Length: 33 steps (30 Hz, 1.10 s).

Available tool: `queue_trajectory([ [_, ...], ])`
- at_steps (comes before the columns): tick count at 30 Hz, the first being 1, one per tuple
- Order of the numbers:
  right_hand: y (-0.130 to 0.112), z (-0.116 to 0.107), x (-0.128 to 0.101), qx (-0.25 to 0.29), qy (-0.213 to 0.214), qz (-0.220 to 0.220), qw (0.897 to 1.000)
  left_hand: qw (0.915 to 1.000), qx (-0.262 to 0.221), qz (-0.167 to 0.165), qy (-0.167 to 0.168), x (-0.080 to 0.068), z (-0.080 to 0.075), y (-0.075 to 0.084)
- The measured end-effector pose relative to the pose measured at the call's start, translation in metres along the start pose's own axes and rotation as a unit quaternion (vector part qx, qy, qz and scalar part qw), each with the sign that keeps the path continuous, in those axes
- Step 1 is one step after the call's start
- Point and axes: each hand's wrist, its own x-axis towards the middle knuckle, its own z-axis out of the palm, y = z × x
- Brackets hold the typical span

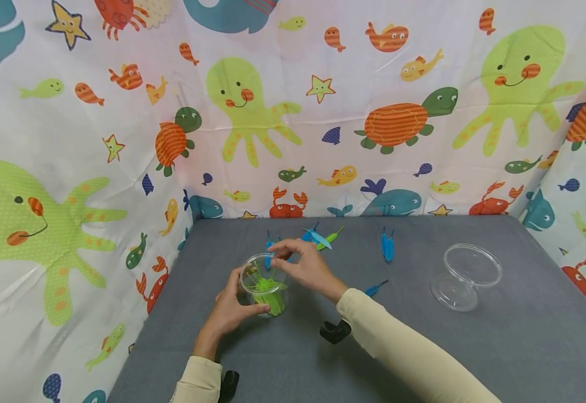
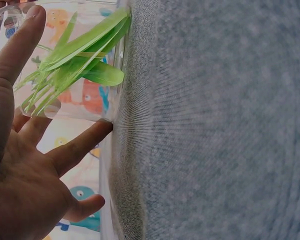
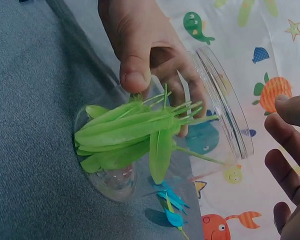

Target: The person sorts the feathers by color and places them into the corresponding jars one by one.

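Step in hand, as judged: loading bright green, slender feathers into a clear, round plastic jar. The jar appears to stand upright on the grey cloth-covered worktop, its mouth uncovered.

Left hand: gripping the jar, thumb on one side of the wall, fingers round the other. Right hand: poised over the rim, fingers loosely bent and apart; in the right wrist view they hold no feather.

Contents: several green feathers, bunched, mostly with pale quills toward the mouth; one lies crosswise against the others. No blue is seen inside.

Outside the jar: a cluster of blue feathers beyond the right hand, with a loose green feather partly under one of them. A lone blue feather lies further right, another blue feather nearer the right forearm. A second clear container stands well apart at far right; no contents visible.

Next move, judged: if colours are kept separate, right fingers should reach to the cluster and pinch the green quill without dragging blue along, left hand steadying the jar meanwhile.
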Motion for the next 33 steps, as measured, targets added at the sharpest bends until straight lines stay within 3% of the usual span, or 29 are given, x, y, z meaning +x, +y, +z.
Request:
queue_trajectory([
  [13,0.008,-0.009,0.0,-0.008,0.024,0.019,0.999,1.0,-0.001,-0.002,0.0,0.001,0.0,-0.002],
  [20,0.018,-0.014,0.001,-0.019,0.06,0.045,0.997,1.0,0.002,-0.003,-0.001,0.001,0.0,-0.002],
  [33,0.069,-0.046,0.004,-0.098,0.159,0.14,0.972,1.0,0.002,-0.003,0.0,0.0,-0.001,-0.001],
])
